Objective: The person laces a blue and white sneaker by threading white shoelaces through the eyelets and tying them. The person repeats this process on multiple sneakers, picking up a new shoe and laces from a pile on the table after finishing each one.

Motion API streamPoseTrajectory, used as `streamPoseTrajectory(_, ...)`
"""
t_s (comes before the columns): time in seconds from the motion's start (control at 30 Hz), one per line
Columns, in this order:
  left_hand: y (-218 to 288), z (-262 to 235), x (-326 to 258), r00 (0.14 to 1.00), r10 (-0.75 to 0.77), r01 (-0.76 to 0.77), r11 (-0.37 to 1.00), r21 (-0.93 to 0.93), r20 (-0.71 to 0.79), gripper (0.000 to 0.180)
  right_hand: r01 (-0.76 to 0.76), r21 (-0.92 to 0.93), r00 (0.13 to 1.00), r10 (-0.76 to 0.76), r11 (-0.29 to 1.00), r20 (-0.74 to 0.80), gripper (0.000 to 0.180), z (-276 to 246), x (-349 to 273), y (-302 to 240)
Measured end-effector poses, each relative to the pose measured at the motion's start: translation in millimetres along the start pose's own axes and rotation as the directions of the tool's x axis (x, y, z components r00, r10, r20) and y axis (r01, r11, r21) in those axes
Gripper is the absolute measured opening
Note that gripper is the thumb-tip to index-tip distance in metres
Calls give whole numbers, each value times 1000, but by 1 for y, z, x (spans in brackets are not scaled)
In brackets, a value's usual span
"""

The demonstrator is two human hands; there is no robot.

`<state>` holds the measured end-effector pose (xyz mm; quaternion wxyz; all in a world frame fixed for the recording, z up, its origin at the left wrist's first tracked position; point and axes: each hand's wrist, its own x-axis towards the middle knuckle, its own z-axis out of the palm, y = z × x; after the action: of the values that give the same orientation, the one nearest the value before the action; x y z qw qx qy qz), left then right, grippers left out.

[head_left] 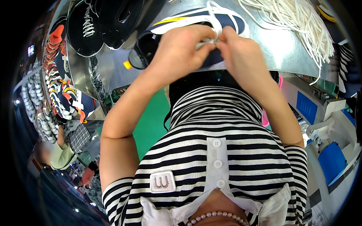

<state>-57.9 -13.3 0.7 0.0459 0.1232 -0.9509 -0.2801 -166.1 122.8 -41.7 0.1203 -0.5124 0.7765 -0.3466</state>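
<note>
A striped shirt [252, 162] is filling the space below the hands. The left hand [183, 49] and right hand [244, 56] are meeting, pinching a white lace [217, 27] over a navy shoe [225, 19]. Rightward, bare metal table [279, 47] is separating them from piled laces [301, 28].

Looks down past a shiny metal worktable [298, 64], glaring white toward the right, onto green floor [151, 116]. Opens leftward into a dim hall [45, 192] dotted with small lights [77, 210] and one bright patch [31, 50], perhaps a window. Holds grey furniture [288, 92] with blue panels [332, 162] at right.
</note>
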Motion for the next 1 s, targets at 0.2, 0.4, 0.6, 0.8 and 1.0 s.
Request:
streamPoseTrajectory(0.2,-4,3,-14,982,136,-116,983,144,-133,15,22,34,999,-23,999,33,13,-10,-6,-8)
streamPoseTrajectory(0.4,-11,0,-52,849,473,-337,828,448,-237,20,-318,583,897,436,748,-70,20,-102,-15,29)
streamPoseTrajectory(0.6,-12,-15,-41,983,81,-78,997,26,-164,22,-287,688,947,305,667,100,40,-39,20,31)
streamPoseTrajectory(0.8,-15,-41,-23,682,-484,731,471,-493,548,48,-163,684,953,292,711,-76,53,-15,20,9)
streamPoseTrajectory(1.0,-31,-20,-18,849,-486,523,722,-453,206,23,-305,624,907,419,719,-38,52,-17,22,5)
